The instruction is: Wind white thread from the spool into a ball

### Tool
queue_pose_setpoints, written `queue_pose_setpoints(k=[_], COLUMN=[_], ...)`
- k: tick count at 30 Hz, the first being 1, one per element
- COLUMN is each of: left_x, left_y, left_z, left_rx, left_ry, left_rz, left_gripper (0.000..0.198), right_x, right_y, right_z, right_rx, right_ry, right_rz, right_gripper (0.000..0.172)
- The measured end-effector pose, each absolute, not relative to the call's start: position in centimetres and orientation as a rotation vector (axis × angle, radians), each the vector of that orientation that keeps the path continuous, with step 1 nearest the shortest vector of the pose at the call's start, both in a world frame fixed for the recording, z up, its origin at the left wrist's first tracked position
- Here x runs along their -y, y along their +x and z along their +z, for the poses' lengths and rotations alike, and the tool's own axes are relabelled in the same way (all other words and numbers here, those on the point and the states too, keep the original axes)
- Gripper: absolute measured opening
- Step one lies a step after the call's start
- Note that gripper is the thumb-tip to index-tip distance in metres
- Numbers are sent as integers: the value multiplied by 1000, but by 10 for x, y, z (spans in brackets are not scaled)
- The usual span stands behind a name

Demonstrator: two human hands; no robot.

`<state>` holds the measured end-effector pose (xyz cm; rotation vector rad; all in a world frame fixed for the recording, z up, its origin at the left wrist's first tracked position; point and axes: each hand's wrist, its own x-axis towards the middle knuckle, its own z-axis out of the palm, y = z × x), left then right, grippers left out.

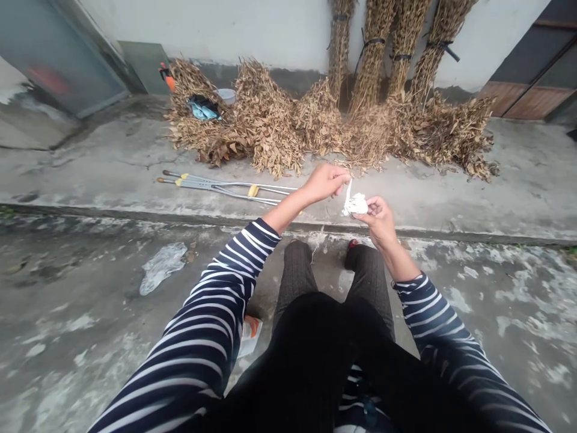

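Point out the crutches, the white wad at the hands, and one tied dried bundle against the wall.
pair of metal crutches (253, 190), head view, on the yellow handgrip
crumpled white wad (356, 205), head view, on its middle
tied dried plant bundle (372, 75), head view, on the stalks below the black tie

A rural home's concrete yard (76, 300), with dried bean plants (265, 120) bundled against a white outer wall (216, 30).

Free air above **left hand** (325, 183) and **right hand** (381, 221). White cloth (355, 204) fills gap between them. Dried plant heap (270, 120) ahead, near left hand, blocks forward reach. Aluminium crutches (225, 189) lie left of left hand on concrete ledge (451, 198). Room right of right hand. Knees (367, 264) directly below.
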<state>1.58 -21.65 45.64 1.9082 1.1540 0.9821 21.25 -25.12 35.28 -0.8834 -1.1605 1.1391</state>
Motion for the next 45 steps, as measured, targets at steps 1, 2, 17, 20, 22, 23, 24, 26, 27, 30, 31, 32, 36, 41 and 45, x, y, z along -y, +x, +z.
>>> queue_pose_setpoints(k=[1,2,17,20,22,23,24,26,27,30,31,32,36,41,45], left_x=[222,230,311,317,322,325,327,330,331,327,323,318,288,241,221], left_y=[17,17,-11,1,13,18,23,28,29,26,24,22,16,10,9], left_z=[458,461,385,362,355,355,358,370,378,406,415,424,450,450,417], left_rx=[-1122,-1091,-1125,-1139,-1130,-1121,-1110,-1082,-1060,-1033,-1053,-1087,-1196,-1207,-1140], left_ry=[1906,1915,1772,1798,1876,1918,1960,2037,2075,2181,2214,2245,2284,2154,2006], left_rz=[987,991,515,431,401,391,386,393,404,482,522,568,711,829,827], left_gripper=[31,32,34,33,36,37,37,38,38,37,36,35,27,20,24], right_x=[251,249,228,232,231,229,228,225,225,228,230,234,255,287,299], right_y=[212,212,231,225,223,223,224,227,229,234,234,233,221,203,196], right_z=[352,351,355,356,353,351,349,344,342,335,334,332,329,338,354], right_rx=[1151,1128,1046,1030,1079,1109,1136,1179,1202,1277,1296,1311,1331,1294,1200], right_ry=[-900,-923,-1059,-1016,-1024,-1040,-1066,-1136,-1175,-1255,-1261,-1254,-1154,-1053,-970], right_rz=[1155,1152,754,796,803,795,781,741,714,650,652,676,918,1146,1287], right_gripper=[57,58,50,58,62,61,58,50,46,41,41,42,45,45,45])
